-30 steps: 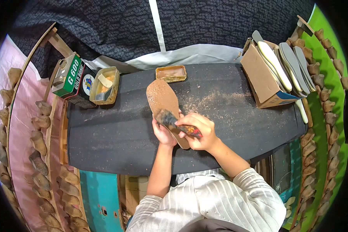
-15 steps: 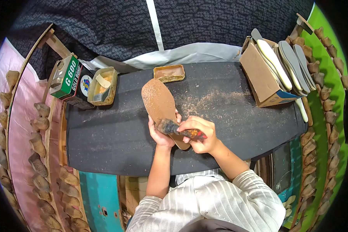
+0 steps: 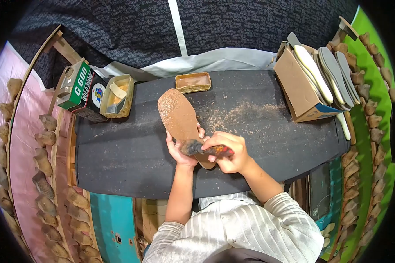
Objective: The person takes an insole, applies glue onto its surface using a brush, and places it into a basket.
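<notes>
A brown shoe sole (image 3: 178, 113) is held up over the table, its wide end pointing away from me and glistening as if wet. My left hand (image 3: 180, 154) grips it from beneath around the middle, with fingertips showing at the right edge. My right hand (image 3: 231, 154) is closed around a brush (image 3: 191, 147) with dark bristles and a red-and-orange patterned handle. The bristles lie over the sole's narrow middle, near my left fingers; they are slightly blurred.
A glue can (image 3: 84, 90) stands at the left beside a yellowish tub (image 3: 126, 107) with tools inside. Behind the sole is a shallow tray (image 3: 193, 90). A cardboard box (image 3: 296, 90) of insoles stands right. Brown crumbs litter the black tabletop (image 3: 131, 162). Racks of shoe lasts (image 3: 44, 162) flank both sides.
The sole's wide end has shifted slightly left. The brush stays over the middle of the sole, and both hands keep their grips.
</notes>
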A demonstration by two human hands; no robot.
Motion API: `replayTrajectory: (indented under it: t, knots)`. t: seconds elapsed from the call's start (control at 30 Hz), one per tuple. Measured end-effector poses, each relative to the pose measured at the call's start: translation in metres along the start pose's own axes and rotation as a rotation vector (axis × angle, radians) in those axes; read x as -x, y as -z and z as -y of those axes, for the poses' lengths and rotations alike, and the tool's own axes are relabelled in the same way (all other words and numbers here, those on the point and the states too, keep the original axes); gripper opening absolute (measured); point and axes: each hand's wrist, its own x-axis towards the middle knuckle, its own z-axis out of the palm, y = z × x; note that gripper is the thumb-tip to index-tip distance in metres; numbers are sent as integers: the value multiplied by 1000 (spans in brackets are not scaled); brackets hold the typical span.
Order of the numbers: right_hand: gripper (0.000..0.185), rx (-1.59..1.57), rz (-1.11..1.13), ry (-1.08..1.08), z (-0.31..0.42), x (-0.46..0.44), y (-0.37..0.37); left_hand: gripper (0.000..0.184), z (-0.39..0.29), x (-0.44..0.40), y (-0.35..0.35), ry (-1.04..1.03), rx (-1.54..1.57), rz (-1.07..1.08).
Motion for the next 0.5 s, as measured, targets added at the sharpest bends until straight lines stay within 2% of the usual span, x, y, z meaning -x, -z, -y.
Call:
replayTrajectory:
  t: [0.07, 0.1, 0.13, 0.17, 0.2, 0.27, 0.33, 0.37, 0.43, 0.5]
  knots:
    - [19, -89, -64, -78, -4, 0, 5, 65, 0, 1, 1, 25, 24, -33]
    - [17, -126, -119, -60, -9, -3, 7, 65, 1, 1, -3, -6, -12, -174]
    - [15, -165, -175, -43, -12, -7, 8, 65, 1, 0, -1, -7, -13, -174]
    - [13, -318, -231, -143, -11, -9, 8, 65, 2, 0, 5, 9, 40, -67]
    - [12, -324, -327, -127, -22, -13, 9, 66, 2, 0, 7, 24, 93, 40]
    - [12, -142, -408, -117, -48, -27, 17, 66, 1, 0, 5, 43, 63, 2]
    - [13, -129, -423, -182, -75, -44, 19, 67, 1, -1, 10, -12, -103, -65]
    - [15, -37, -415, -218, -86, -52, 20, 67, 2, -1, 9, -12, -102, -61]
    - [15, 64, -382, -206, -111, -63, 21, 69, 1, -2, 3, -54, -208, -187]
    - [15, 100, -371, -185, -135, -72, 16, 70, 0, -2, 7, -64, -228, -184]
